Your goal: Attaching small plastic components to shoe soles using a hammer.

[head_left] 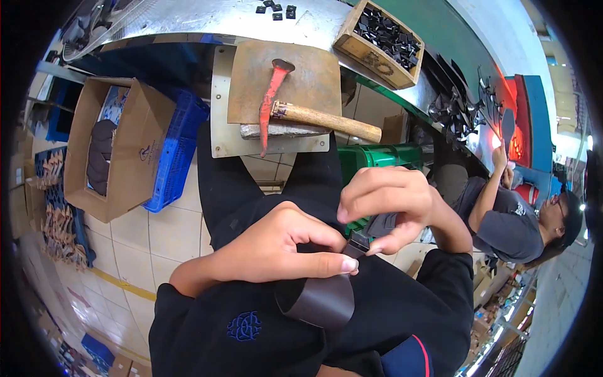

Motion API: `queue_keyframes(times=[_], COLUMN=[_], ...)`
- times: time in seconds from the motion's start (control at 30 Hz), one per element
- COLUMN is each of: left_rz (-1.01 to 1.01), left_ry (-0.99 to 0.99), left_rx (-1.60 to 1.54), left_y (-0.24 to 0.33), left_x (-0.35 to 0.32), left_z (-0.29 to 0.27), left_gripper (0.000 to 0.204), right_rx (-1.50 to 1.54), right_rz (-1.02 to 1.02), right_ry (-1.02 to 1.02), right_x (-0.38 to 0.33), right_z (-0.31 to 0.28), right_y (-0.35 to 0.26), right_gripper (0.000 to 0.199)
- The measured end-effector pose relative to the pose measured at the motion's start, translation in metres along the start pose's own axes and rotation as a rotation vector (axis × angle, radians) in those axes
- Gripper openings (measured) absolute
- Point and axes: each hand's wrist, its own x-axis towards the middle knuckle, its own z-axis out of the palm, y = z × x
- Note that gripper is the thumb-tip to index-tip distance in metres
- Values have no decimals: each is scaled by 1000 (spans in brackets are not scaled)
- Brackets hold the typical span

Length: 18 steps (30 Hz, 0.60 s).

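Currently held: dark brown strap (323, 305), curved into a loop, in front of the wearer's black shirt, below the tabletop (188, 16).
Left hand (282, 245): narrow, thumb and forefinger pinching the strap; loop hangs below the thumb.
Right hand (396, 204): fingers curled above, thumb tip at a small dark piece (358, 244); can't tell whether it grips.
Small dark piece: angular, between both hands at the strap's upper end; can't tell if joined to it.
Hammer (271, 100): worn red head, wooden handle pointing right; lies across a brown sheet (314, 78), hands well apart from it.
Under the sheet: rough slab (251, 131) and pale plate (221, 88), just beyond the knees.
On tabletop: loose black squares (277, 9) near the far edge; wooden box (363, 56) full of small black parts; black flat pieces (452, 100) bunched further right.
Left side: open cardboard box (141, 144) with brown padded items (102, 154) inside, beside a blue crate (182, 154).
Behind right hand: green crate (377, 156), partly hidden.
Right side: co-worker (512, 220), dark cap, holding a flat dark paddle shape (507, 124) by a red-glowing heater (518, 119).
Floor: pale tiles (129, 251), yellow stripe (122, 284).
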Motion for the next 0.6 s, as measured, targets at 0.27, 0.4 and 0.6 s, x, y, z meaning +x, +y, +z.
queue_keyframes(times=[0.27,0.4,0.6], left_rz=[361,398,365], left_ry=[278,294,378], left_rx=[396,484,637], left_y=[10,11,13], left_x=[-1,3,4], left_z=[10,3,8], left_gripper=[17,16,17], right_rx=[148,230,169], right_rz=[45,11,18], right_ry=[226,340,369], right_x=[-6,2,9], right_z=[27,37,36], right_y=[-6,-6,-16], right_gripper=[40,39,24])
